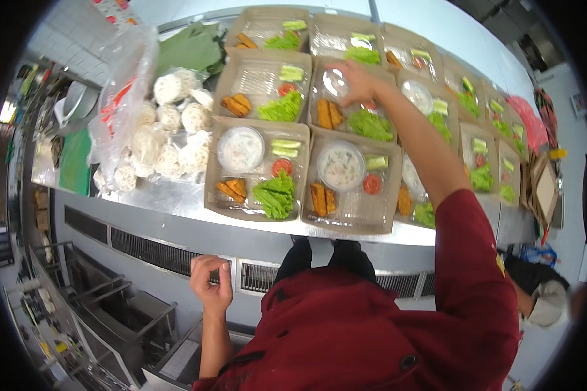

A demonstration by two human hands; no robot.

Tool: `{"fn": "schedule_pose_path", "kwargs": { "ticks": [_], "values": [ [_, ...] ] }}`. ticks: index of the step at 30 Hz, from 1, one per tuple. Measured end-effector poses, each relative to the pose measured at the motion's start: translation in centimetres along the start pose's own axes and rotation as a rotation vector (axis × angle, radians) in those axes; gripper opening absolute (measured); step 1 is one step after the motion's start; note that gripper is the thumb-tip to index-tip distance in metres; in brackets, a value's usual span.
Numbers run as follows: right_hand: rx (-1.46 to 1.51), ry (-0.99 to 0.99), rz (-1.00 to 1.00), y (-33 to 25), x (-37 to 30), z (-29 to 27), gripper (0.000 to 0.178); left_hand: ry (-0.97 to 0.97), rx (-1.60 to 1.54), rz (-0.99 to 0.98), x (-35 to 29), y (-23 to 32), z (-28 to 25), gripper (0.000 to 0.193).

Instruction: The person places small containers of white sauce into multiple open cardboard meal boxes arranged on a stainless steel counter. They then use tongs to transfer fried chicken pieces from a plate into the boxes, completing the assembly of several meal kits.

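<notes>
My right hand [359, 81] reaches over a brown food box in the second row. Its fingers grip a small round plastic tub [334, 83] with a clear, shiny top, at the box's upper left. Fried golden pieces [329, 114] and a lettuce leaf [370, 124] lie below the hand, with tomato partly hidden behind it. In the nearer box [355, 218] sits a tub of white creamy mix [340, 165] beside cucumber and tomato. My left hand [212, 283] is held low in front of the counter, fingers curled in and nothing visible in them.
Several more filled boxes [257, 215] stand in rows on the steel counter [176, 205]. Left of them lie bagged pale round bundles [169, 133], a plastic bag [120, 98] and green leaves [192, 49]. Another person [541, 296] is at the lower right.
</notes>
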State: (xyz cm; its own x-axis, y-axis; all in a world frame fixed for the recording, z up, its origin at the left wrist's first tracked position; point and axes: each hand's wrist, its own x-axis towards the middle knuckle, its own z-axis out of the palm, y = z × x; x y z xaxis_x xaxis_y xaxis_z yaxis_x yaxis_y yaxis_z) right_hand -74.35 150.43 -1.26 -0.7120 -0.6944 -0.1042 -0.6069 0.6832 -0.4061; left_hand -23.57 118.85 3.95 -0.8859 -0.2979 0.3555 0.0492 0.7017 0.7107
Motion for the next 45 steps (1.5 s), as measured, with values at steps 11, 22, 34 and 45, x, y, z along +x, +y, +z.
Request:
{"fn": "schedule_pose_path", "kwargs": {
  "ticks": [11, 22, 34, 45],
  "values": [
    [0.914, 0.752, 0.013, -12.9, -24.5, -2.2, 0.037, -1.030, -0.421, 0.069, -5.3, 3.4, 17.3, 0.023],
    [1.202, 0.700, 0.729, -13.7, -47.4, 32.6, 0.068, -1.239, -0.408, -0.506, -15.3, 1.5, 39.0, 0.061],
    [1.080, 1.091, 0.994, -23.3, -75.9, 45.2, 0.040, -2.035, 0.207, 0.187, -34.4, 4.9, 33.4, 0.029],
    [1.413, 2.120, 0.256, -16.5, -100.2, 49.7, 0.093, -1.176, 0.313, 0.347, -19.5, 2.7, 76.5, 0.031]
  ]
}}
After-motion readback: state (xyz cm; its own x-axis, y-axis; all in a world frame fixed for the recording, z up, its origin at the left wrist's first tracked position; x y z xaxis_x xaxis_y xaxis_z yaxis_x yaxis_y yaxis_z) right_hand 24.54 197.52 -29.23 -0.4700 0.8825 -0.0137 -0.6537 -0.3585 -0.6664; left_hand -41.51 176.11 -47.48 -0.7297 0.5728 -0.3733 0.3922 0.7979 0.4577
